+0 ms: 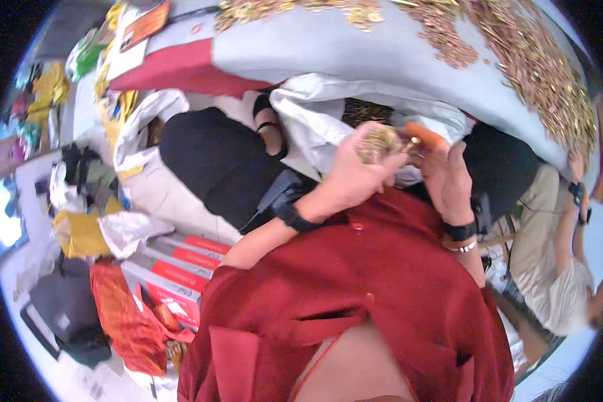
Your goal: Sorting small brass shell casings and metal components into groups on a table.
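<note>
Step in hand, by my read: you're feeding small brass pcs one at a time from a cupped stock to the other hand. Your left hand is raised at chest level, palm up and curled into a cup, grasping a heap of small brass parts. Your right hand sits just beside it, fingers pinched round an orange-handled tool, whose tip meets one brass pc at the edge of the heap. Both wrists carry black bands; forearms come up from the red garment, elbows bent, hands nearly touching. Behind them: an open white bag, then the grey tabletop strewn w/ more brass parts.

Next move calls for a steady left cup and fine right-hand control; a tilt could spill the heap.
</note>
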Tool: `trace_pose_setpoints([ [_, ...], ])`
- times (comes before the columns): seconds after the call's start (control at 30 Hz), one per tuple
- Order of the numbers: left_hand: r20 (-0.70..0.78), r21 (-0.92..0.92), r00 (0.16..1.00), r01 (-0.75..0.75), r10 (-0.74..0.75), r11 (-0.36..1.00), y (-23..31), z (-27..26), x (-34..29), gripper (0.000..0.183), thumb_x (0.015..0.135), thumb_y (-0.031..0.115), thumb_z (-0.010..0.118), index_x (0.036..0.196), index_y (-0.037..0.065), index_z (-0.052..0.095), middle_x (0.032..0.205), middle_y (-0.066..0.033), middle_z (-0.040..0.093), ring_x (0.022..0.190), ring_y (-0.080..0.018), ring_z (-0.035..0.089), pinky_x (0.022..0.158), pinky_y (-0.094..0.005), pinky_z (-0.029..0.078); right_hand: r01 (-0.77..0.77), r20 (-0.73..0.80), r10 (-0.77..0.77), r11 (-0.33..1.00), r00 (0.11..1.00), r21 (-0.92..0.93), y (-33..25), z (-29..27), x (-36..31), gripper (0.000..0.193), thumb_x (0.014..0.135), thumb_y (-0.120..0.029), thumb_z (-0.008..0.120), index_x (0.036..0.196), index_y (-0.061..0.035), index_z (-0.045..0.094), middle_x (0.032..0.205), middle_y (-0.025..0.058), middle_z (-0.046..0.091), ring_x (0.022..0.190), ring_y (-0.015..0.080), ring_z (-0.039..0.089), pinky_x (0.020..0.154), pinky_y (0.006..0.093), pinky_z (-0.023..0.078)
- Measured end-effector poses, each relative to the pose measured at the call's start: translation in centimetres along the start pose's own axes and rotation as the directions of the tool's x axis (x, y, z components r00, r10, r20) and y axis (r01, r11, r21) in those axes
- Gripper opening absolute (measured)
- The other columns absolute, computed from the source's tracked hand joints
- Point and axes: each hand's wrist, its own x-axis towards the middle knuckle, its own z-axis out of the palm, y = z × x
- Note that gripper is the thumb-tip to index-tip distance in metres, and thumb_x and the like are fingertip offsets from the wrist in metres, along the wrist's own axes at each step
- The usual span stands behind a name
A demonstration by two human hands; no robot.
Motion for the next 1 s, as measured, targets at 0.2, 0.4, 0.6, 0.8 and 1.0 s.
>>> trace_pose_setpoints([
  [0.2, -0.005, -0.015, 0.998, 0.064, -0.064, 0.998, 0.3, -0.1, -0.8, 0.016, 0.083, 0.008, 0.064, 0.092, 0.006, 0.051, 0.067, -0.0019, 0.056, 0.049, -0.0102, 0.055, 0.04, -0.0205, 0.041, -0.121, -0.05, 0.133, 0.972, 0.99, 0.201, 1.5, -1.9, 0.6, 0.073, 0.095, -0.059, 0.019, 0.093, -0.001, 0.064, 0.082, 0.009, 0.064, 0.076, 0.0167, 0.056, 0.068, 0.0282, 0.043],
  [0.4, 0.017, -0.107, 0.999, 0.046, -0.045, 0.993, -0.3, -0.6, 0.0, 0.019, 0.081, 0.008, 0.068, 0.09, 0.006, 0.051, 0.069, -0.0019, 0.057, 0.05, -0.009, 0.055, 0.041, -0.0201, 0.042, -0.054, -0.06, 0.062, 0.991, 0.996, 0.123, 0.4, -0.9, 0.2, 0.077, 0.094, -0.059, 0.017, 0.099, 0.001, 0.065, 0.084, 0.0078, 0.064, 0.074, 0.0148, 0.055, 0.068, 0.0269, 0.043],
  [0.6, 0.103, -0.058, 0.99, 0.099, -0.093, 0.993, -0.6, 0.0, -0.6, 0.017, 0.082, 0.007, 0.066, 0.092, 0.005, 0.052, 0.069, -0.0025, 0.057, 0.049, -0.0093, 0.054, 0.04, -0.0201, 0.041, -0.021, -0.102, 0.021, 1.0, 0.995, -0.007, 1.0, -1.8, -0.4, 0.062, 0.096, -0.05, 0.03, 0.092, 0.0007, 0.066, 0.077, 0.0044, 0.062, 0.067, 0.0112, 0.055, 0.062, 0.0233, 0.043],
  [0.8, 0.033, 0.071, 0.999, 0.014, -0.016, 0.997, 0.9, 0.4, -1.5, 0.011, 0.084, 0.006, 0.063, 0.086, 0.007, 0.052, 0.064, -0.0003, 0.053, 0.046, -0.0083, 0.05, 0.039, -0.0199, 0.036, 0.115, -0.064, -0.14, 0.948, 0.988, -0.296, 0.2, 0.0, -1.5, 0.023, 0.086, -0.021, 0.061, 0.094, 0.0006, 0.062, 0.085, 0.0042, 0.062, 0.072, 0.0087, 0.056, 0.064, 0.025, 0.047],
  [1.0, 0.048, 0.142, 0.996, -0.085, 0.079, 0.986, 1.3, -0.1, -0.9, 0.018, 0.084, 0.0, 0.06, 0.085, 0.01, 0.045, 0.072, -0.0002, 0.053, 0.049, -0.0084, 0.05, 0.041, -0.0208, 0.038, 0.212, -0.155, -0.268, 0.928, 0.951, -0.306, 1.1, 1.0, -0.8, 0.032, 0.084, -0.027, 0.065, 0.102, 0.0, 0.061, 0.088, 0.0076, 0.065, 0.079, 0.0107, 0.058, 0.072, 0.0266, 0.048],
])
